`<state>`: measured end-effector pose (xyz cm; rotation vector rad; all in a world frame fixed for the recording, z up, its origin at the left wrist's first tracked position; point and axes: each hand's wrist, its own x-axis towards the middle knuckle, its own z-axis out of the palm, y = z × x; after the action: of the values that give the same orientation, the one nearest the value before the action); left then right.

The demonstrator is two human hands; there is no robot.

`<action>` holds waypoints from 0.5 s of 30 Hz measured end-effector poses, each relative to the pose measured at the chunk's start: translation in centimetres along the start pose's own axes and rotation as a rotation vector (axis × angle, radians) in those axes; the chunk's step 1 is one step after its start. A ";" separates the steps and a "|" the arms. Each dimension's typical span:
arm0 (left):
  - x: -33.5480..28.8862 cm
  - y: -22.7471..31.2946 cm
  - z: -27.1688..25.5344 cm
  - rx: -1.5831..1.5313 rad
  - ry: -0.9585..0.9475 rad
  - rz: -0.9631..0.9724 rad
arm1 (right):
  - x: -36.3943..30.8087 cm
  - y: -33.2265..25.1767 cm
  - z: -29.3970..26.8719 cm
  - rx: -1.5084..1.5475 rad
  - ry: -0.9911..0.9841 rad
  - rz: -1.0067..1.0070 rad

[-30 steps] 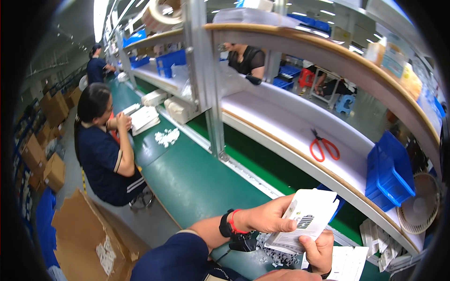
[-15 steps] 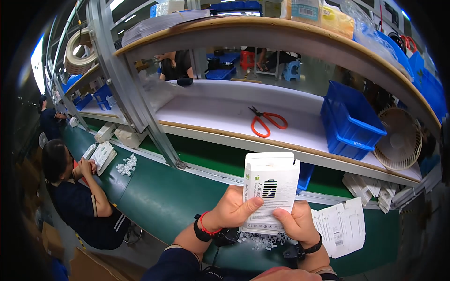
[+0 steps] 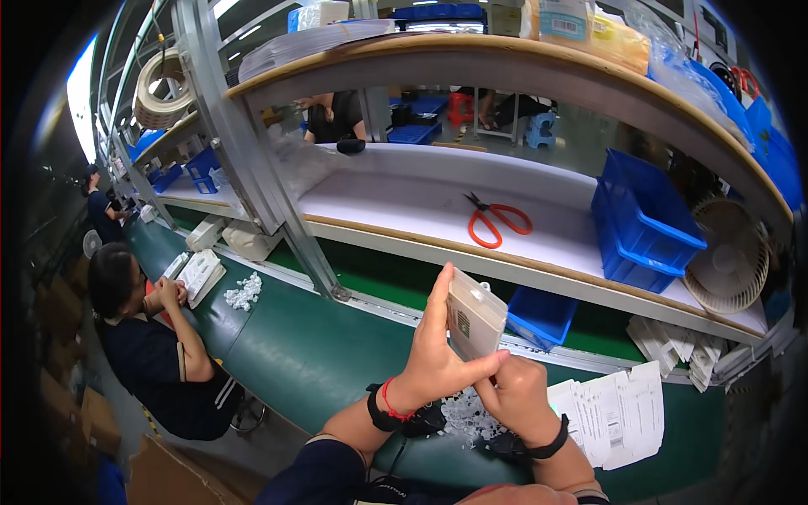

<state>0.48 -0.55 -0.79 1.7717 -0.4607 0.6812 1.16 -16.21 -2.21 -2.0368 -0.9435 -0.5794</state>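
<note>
A thick bundle of white printed flat cartons (image 3: 478, 316) is held tilted over the bench, its edge turned up. My left hand (image 3: 433, 358) lies along the left face of the bundle, fingers stretched upward and thumb across its lower end. At the lower right corner, my right hand (image 3: 518, 391) is closed, its fingertips partly hidden. Below both hands, small white and grey scraps (image 3: 471, 417) are strewn over the green bench. Right of my right hand lies a fan of flat white cartons (image 3: 619, 417).
Red-handled scissors (image 3: 497, 223) and blue bins (image 3: 644, 227) sit on the white shelf ahead, with a fan (image 3: 730, 257) at its right. A blue tray (image 3: 543, 316) is under the shelf. On the left, a co-worker (image 3: 160, 353) sits by cartons and a white scrap pile (image 3: 243, 291).
The carton bundle has turned from face-on to edge-up. My left fingers have straightened along its side, and my right hand has closed at its lower corner. The view has shifted slightly.
</note>
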 end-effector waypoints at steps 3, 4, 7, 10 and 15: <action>0.6 0.1 -0.3 -0.017 0.014 -0.011 | 1.0 0.1 -2.6 0.349 -0.171 0.166; 0.7 0.2 -0.2 -0.030 0.034 -0.027 | 0.7 0.6 -2.9 0.504 -0.107 0.269; 0.3 1.0 0.1 0.045 -0.020 -0.065 | 0.4 0.6 -3.4 0.775 0.030 0.329; -0.3 0.9 1.2 0.082 -0.076 0.057 | 0.3 0.1 -3.1 0.718 0.044 0.273; -0.1 0.7 1.0 0.120 -0.081 0.130 | 0.3 -0.3 -2.9 0.715 0.050 0.278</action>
<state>0.22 -1.68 -0.56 1.8999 -0.6052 0.7433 0.86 -18.36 -0.21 -1.4565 -0.6850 -0.1060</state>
